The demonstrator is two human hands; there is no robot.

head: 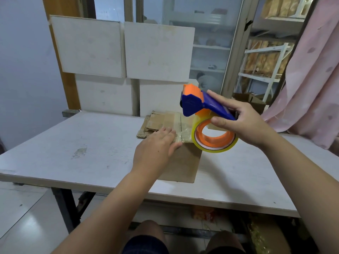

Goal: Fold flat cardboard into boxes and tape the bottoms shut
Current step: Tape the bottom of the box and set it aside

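One head-worn camera looks forward and steeply down from just above the near edge of the white surface (91,143), close in.

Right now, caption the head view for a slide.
Left hand presses the taped cardboard box while the right hand grips the tape dispenser.

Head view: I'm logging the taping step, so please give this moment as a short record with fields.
box: brown cardboard, standing on the white table, with a clear tape strip along its top seam
left hand: flat on the box top, fingers straight, pressing by the tape strip
right hand: grips the blue-and-orange tape dispenser, held over the box's right edge
tape roll: clear tape on an orange core, in the dispenser
flat cardboard: lying on the table behind the box
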